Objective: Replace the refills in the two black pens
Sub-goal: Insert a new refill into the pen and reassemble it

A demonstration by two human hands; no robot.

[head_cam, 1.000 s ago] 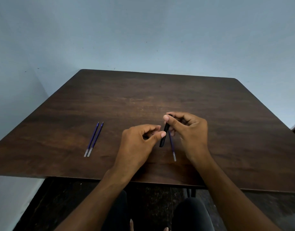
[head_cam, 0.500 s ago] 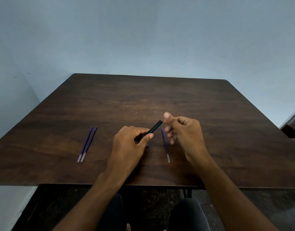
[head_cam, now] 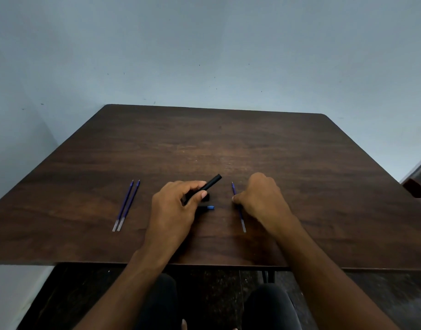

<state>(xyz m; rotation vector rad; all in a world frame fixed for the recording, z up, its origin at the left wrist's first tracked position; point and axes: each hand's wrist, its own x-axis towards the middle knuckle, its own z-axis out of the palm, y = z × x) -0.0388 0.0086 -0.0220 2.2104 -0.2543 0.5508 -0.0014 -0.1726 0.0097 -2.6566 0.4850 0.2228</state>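
The left hand [head_cam: 173, 206] holds the black plastic pen barrel [head_cam: 210, 183] above the dark wooden table [head_cam: 323, 186] while the right hand [head_cam: 261, 198] pinches the thin blue refill [head_cam: 240, 211], which may slip and roll away.

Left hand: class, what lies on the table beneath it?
Under the left hand, a small black piece and a blue-tipped black part show; the rest is hidden.

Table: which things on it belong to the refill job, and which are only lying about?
Job: black pen in left hand; refill under right hand; two refills; blue-tipped part.
Lying about: none visible on the table.
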